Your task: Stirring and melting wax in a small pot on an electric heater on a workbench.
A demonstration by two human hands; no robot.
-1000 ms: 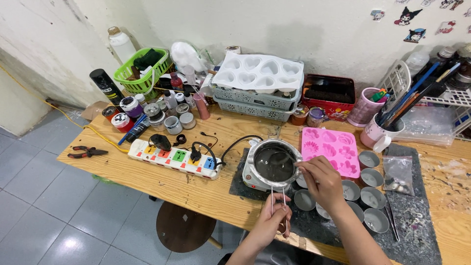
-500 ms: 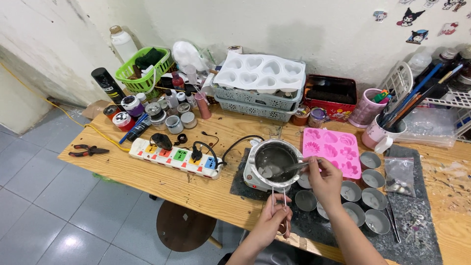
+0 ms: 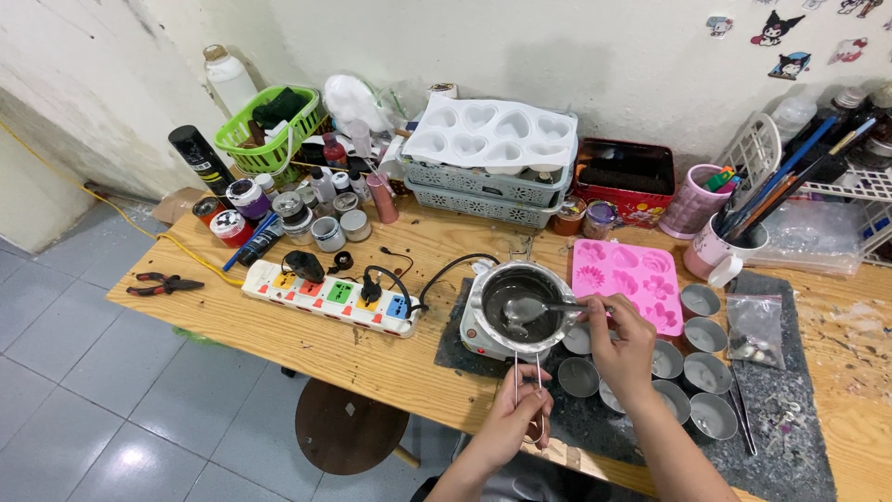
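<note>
A small metal pot (image 3: 492,284) of dark liquid sits on a white electric warmer (image 3: 472,336) at the table's middle. My left hand (image 3: 517,420) grips the pot's thin wire handle (image 3: 527,372) at the near side. My right hand (image 3: 621,346) holds a metal spoon (image 3: 534,307) whose bowl is lifted over the liquid. Several small round metal tins (image 3: 706,374) stand just right of the pot, under and beside my right wrist. A pink silicone mould (image 3: 628,271) lies behind them.
A power strip (image 3: 325,297) with plugs lies left of the warmer. Behind are grey baskets (image 3: 483,191) topped by a white heart mould (image 3: 492,135), a green basket (image 3: 265,139), jars, a red tin (image 3: 632,186), mugs of brushes (image 3: 720,251). Pliers (image 3: 163,285) at the left edge; a stool (image 3: 348,432) below.
My right hand moved the spoon from the pot's right rim down into the liquid and now lifts its bowl near the middle. My left hand stayed on the handle.
</note>
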